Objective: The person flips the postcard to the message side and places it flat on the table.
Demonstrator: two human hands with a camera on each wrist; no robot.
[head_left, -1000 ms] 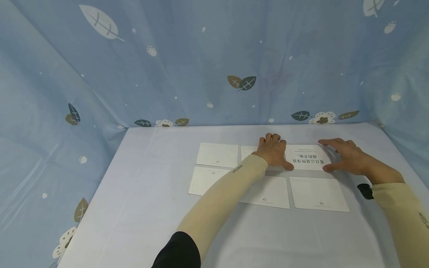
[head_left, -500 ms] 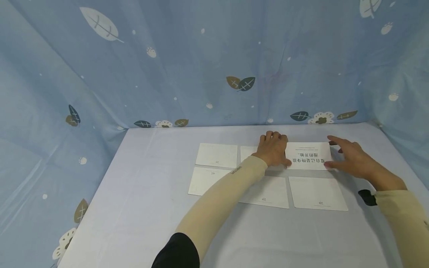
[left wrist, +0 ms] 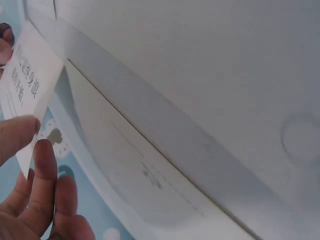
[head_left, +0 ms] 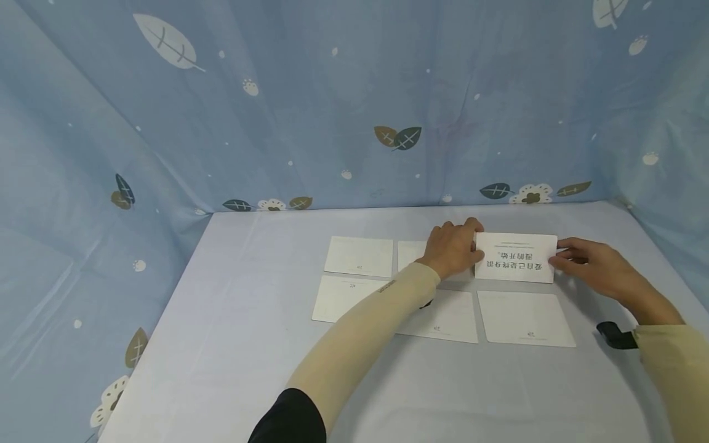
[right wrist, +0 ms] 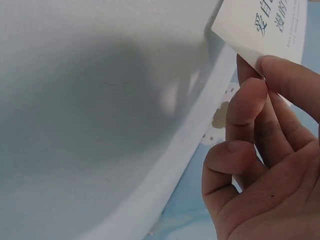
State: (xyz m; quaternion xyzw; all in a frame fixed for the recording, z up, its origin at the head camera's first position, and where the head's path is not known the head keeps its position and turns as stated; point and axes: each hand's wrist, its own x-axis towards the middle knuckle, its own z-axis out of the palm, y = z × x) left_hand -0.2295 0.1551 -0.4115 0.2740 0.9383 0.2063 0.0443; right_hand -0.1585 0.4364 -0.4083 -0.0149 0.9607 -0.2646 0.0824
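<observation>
A white card (head_left: 515, 257) printed with dark Chinese characters, upside down in the head view, is held up at a tilt between both hands. My left hand (head_left: 450, 249) pinches its left edge between thumb and fingers. At the opposite edge, my right hand (head_left: 600, 267) grips the card with thumb and fingertips. In the left wrist view the card (left wrist: 32, 75) stands tilted off the table, and the thumb (left wrist: 20, 132) lies on its printed face. The right wrist view shows the card's corner (right wrist: 240, 30) between the thumb and forefinger.
Several white cards lie face down in two rows: far-left card (head_left: 359, 256), near-left card (head_left: 340, 298), near-middle card (head_left: 443, 315), near-right card (head_left: 526, 319). My left forearm covers parts of some. The white table (head_left: 232, 307) meets a blue leaf-print curtain (head_left: 310, 111) behind.
The printed card has risen from lying on the table to tilted between both hands. My right hand has shifted right and closed onto its right edge; the left now pinches its left edge.
</observation>
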